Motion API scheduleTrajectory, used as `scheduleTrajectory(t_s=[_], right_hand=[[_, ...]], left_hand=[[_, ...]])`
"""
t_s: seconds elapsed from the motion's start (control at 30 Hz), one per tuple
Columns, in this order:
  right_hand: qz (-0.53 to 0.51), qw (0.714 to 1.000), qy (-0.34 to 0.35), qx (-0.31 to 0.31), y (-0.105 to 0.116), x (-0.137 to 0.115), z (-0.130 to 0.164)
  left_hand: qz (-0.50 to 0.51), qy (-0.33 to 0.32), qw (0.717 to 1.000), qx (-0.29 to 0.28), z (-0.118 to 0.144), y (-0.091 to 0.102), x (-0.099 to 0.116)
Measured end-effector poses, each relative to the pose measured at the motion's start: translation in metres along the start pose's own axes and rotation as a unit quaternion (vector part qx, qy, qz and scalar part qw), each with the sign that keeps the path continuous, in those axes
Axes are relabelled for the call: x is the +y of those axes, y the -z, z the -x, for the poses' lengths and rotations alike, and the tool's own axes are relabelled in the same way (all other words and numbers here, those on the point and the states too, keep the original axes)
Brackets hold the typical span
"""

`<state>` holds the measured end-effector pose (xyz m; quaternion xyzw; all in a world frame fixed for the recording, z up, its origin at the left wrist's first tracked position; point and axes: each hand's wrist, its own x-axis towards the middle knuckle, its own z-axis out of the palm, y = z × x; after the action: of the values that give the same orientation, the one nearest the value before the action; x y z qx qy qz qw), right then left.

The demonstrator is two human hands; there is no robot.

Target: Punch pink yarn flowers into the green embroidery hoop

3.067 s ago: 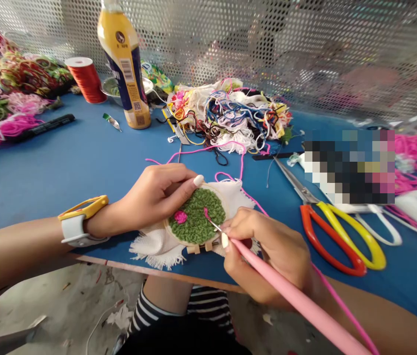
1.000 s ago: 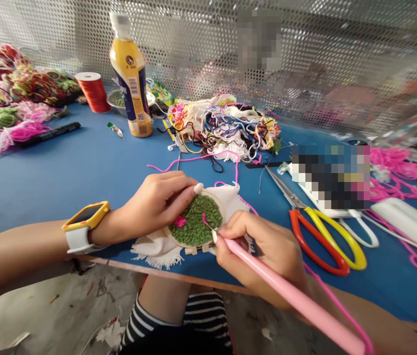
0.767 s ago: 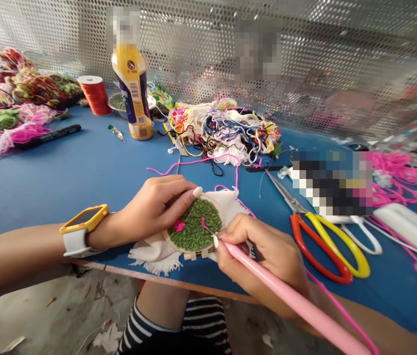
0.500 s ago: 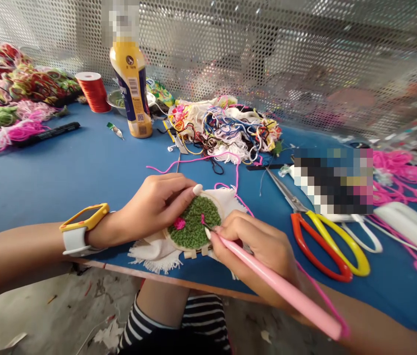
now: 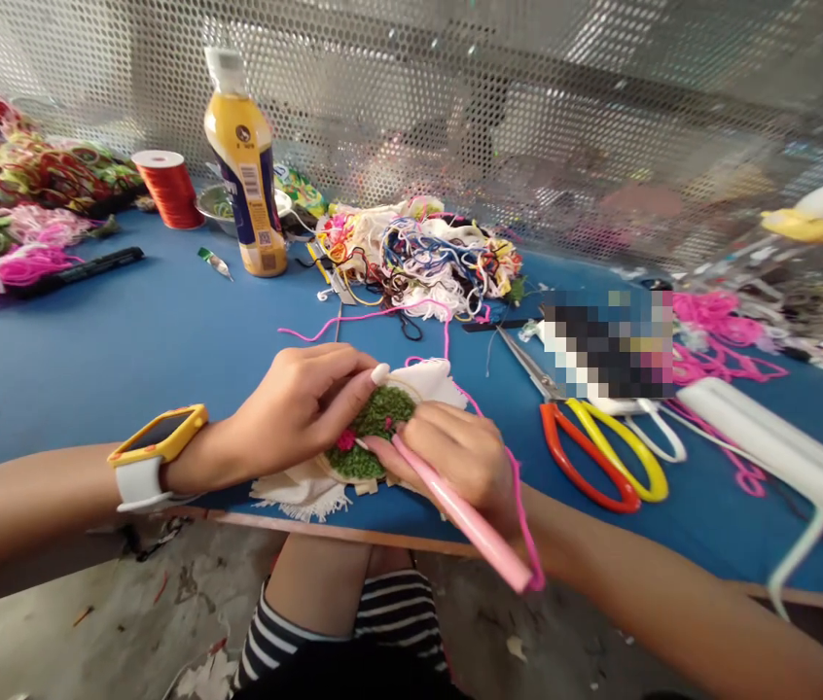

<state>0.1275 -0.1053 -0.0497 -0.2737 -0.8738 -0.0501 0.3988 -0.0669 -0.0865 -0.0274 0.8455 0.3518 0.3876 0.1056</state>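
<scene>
A small wooden embroidery hoop (image 5: 372, 433) with white cloth and green looped stitches lies at the near edge of the blue table (image 5: 126, 340). Two small pink patches show on the green. My left hand (image 5: 295, 408), with a yellow watch (image 5: 156, 442) on the wrist, grips the hoop's left side, forefinger along its top rim. My right hand (image 5: 451, 457) holds a pink punch needle (image 5: 462, 515) like a pen, its tip pressed into the green near the left pink patch. Pink yarn (image 5: 510, 467) runs from the tool's back end over my right hand towards the table's middle.
Red-and-yellow scissors (image 5: 593, 447) lie right of my right hand, beside a white tube (image 5: 769, 447). Behind the hoop sits a tangle of mixed yarn (image 5: 418, 253), a yellow bottle (image 5: 243, 165), a red thread spool (image 5: 167, 185) and a black marker (image 5: 80, 272). Yarn heaps (image 5: 3, 204) fill the far left.
My right hand slid left over the hoop, taking the needle tip from the right pink spot towards the left one and covering much of the green. The left hand kept its grip.
</scene>
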Motion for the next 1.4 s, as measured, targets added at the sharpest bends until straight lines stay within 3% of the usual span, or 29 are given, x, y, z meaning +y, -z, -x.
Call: scheduleTrajectory(t_s=[0.17, 0.33, 0.5, 0.57, 0.67, 0.77, 0.9, 1.03, 1.2, 1.4], right_hand=[[-0.087, 0.993, -0.062, -0.052, 0.005, 0.007, -0.004], [-0.178, 0.967, -0.169, -0.075, 0.025, 0.014, -0.011], [-0.128, 0.981, -0.142, -0.018, 0.039, 0.024, -0.004], [-0.117, 0.984, -0.134, 0.002, 0.039, 0.031, 0.005], [-0.146, 0.973, -0.18, 0.012, 0.036, 0.04, 0.017], [-0.158, 0.965, -0.208, -0.002, 0.032, 0.045, 0.018], [-0.137, 0.973, -0.172, -0.073, 0.03, 0.046, -0.001], [-0.152, 0.968, -0.156, -0.125, 0.035, 0.049, -0.019], [-0.175, 0.975, -0.09, -0.104, 0.026, 0.056, -0.005], [-0.171, 0.977, -0.119, -0.033, 0.019, 0.046, 0.011]], left_hand=[[0.02, 0.043, 0.999, -0.009, -0.002, -0.003, -0.003], [0.008, 0.055, 0.998, -0.004, -0.02, -0.003, -0.01], [0.124, 0.046, 0.987, -0.09, -0.042, -0.002, 0.001], [0.188, 0.07, 0.973, -0.118, -0.047, -0.007, 0.004], [0.249, 0.136, 0.949, -0.135, -0.05, -0.02, -0.002], [0.169, 0.154, 0.964, -0.133, -0.05, -0.033, -0.014], [0.005, 0.124, 0.983, -0.134, -0.053, -0.037, -0.017], [0.007, 0.097, 0.982, -0.162, -0.06, -0.029, -0.011], [0.013, 0.115, 0.983, -0.146, -0.058, -0.024, -0.016], [0.039, 0.133, 0.986, -0.097, -0.04, -0.03, -0.019]])
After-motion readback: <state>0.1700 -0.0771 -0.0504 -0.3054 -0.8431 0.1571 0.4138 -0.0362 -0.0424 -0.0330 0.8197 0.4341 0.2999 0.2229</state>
